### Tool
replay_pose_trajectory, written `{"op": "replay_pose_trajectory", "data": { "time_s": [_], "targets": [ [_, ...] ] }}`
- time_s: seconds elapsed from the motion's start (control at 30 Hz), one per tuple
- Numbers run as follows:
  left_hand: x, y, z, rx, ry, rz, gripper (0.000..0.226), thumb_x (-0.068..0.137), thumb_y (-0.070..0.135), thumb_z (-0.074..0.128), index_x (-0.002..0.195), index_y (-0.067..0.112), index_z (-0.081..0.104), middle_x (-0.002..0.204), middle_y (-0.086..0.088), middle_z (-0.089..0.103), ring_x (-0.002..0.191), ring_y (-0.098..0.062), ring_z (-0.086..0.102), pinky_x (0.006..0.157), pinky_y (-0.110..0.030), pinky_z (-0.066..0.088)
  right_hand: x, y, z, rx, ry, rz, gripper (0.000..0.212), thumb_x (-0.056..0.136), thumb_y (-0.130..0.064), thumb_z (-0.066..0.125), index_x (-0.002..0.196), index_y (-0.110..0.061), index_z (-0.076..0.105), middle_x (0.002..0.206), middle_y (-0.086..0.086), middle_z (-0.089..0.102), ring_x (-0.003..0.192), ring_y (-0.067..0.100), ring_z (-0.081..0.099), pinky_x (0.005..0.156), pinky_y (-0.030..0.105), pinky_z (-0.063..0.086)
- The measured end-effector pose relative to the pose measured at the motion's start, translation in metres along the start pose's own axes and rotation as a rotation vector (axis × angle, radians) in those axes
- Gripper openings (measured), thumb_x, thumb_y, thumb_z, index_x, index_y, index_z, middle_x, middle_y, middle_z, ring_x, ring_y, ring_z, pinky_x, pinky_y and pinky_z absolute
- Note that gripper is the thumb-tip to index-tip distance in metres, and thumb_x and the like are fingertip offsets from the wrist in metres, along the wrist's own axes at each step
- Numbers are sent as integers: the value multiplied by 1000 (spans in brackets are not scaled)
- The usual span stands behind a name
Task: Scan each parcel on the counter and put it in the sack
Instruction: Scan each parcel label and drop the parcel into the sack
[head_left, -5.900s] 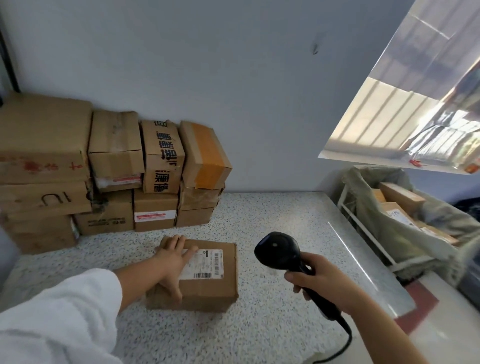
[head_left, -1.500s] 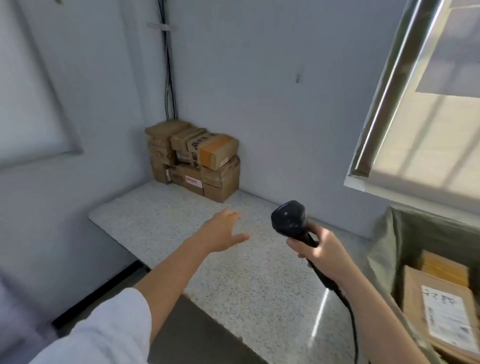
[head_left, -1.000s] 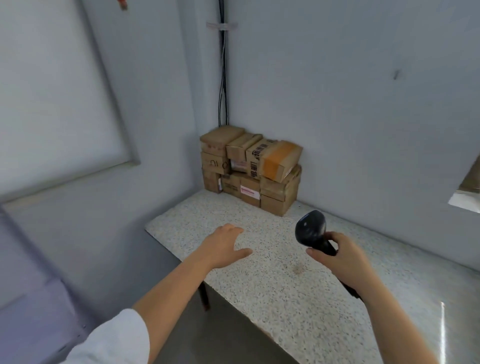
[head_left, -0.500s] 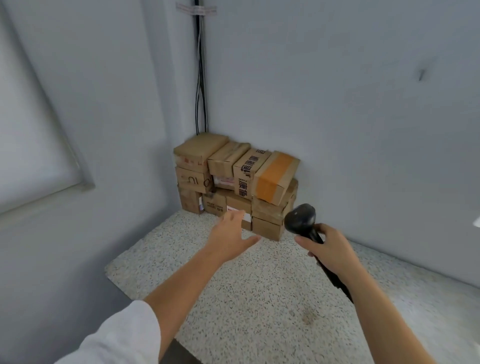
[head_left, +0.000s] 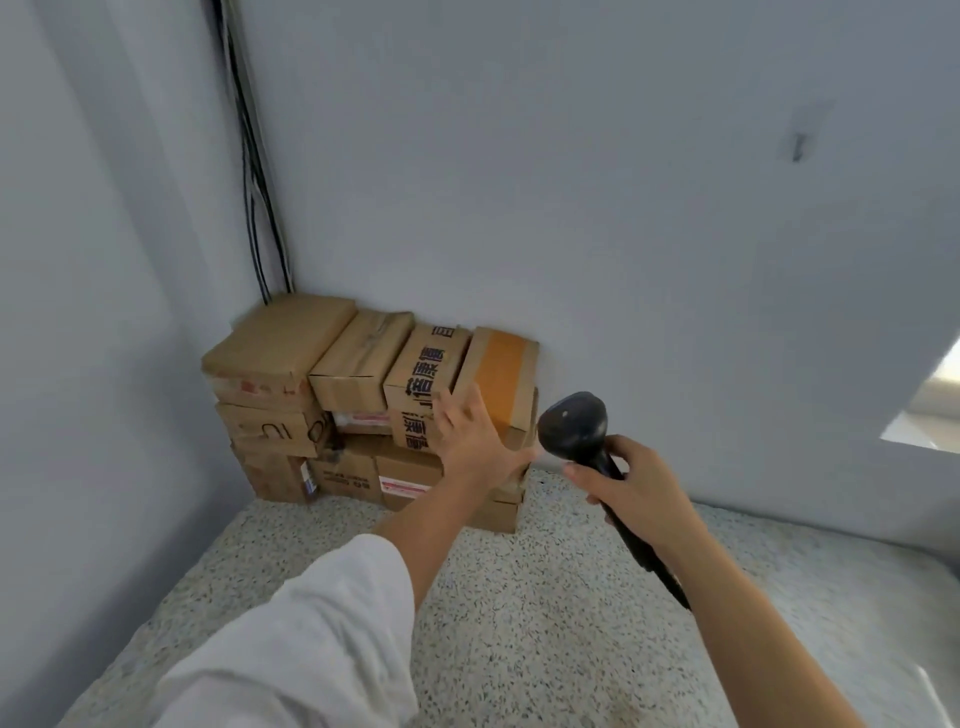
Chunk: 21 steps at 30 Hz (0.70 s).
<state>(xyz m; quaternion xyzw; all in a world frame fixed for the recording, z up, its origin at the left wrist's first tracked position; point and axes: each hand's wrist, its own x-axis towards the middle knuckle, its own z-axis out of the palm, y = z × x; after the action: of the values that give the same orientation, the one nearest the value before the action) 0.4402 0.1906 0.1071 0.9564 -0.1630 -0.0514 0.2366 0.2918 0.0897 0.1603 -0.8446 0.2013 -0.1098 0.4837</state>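
Spanning the near field, the speckled counter (head_left: 519, 597) carries a stack of cardboard parcels (head_left: 291, 364) packed into the far left corner against both walls, presumably to leave working room. At the stack's top right sits the orange-taped parcel (head_left: 501, 374), tilted, of brown card with a broad orange band. The left hand (head_left: 475, 441), fingers straight and spread, reaches its near face; contact is unclear. The right hand (head_left: 639, 483) grasps the black barcode scanner (head_left: 571, 423), its head raised toward the stack, ready for a label. No sack shows.
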Motion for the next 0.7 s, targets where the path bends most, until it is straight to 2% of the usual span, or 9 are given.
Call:
{"op": "replay_pose_trajectory", "data": {
  "time_s": [0.13, 0.27, 0.43, 0.57, 0.63, 0.7],
  "targets": [
    [18, 12, 23, -24, 55, -95, 129, 66, 70, 66, 145, 14, -19, 149, -24, -27, 139, -42, -19, 113, -54, 7, 12, 12, -5, 67, 15, 31, 25, 79, -29, 70, 99, -19, 57, 79, -7, 63, 65, 9, 62, 60, 25, 50],
    [28, 15, 39, -38, 179, -145, 126, 66, 68, 67, 145, 14, -14, 148, -24, -25, 140, -42, -16, 114, -50, 9, 19, 19, -9, 101, 1, 34, 16, 80, -28, 70, 87, -29, 55, 80, -8, 63, 63, 9, 62, 59, 23, 49],
    [29, 15, 37, -125, 282, -170, 106, 72, 53, 71, 144, 12, 4, 150, -22, -4, 139, -41, 3, 113, -47, 16, 21, 26, -13, 122, -21, 45, 20, 80, -30, 69, 94, -22, 57, 82, -7, 64, 66, 11, 63, 64, 28, 51],
    [25, 9, 36, -218, 357, -168, 103, 65, 47, 79, 139, 11, 17, 146, -21, 12, 134, -39, 14, 111, -48, 21, 13, 30, -14, 133, -41, 48, 21, 79, -32, 70, 93, -24, 58, 81, -7, 64, 66, 12, 64, 67, 34, 53],
    [15, 5, 38, -270, 387, -148, 101, 62, 43, 82, 137, 9, 23, 144, -20, 17, 134, -37, 16, 111, -47, 19, 5, 31, -18, 135, -42, 47, 22, 79, -32, 70, 94, -23, 58, 78, -5, 64, 64, 11, 63, 67, 34, 53],
    [-1, 1, 42, -342, 416, -133, 99, 59, 39, 84, 135, 8, 28, 141, -19, 21, 131, -35, 20, 110, -47, 23, -4, 32, -22, 146, -43, 46, 21, 80, -31, 70, 94, -21, 58, 77, -2, 64, 64, 13, 62, 64, 32, 52]
  ]
}}
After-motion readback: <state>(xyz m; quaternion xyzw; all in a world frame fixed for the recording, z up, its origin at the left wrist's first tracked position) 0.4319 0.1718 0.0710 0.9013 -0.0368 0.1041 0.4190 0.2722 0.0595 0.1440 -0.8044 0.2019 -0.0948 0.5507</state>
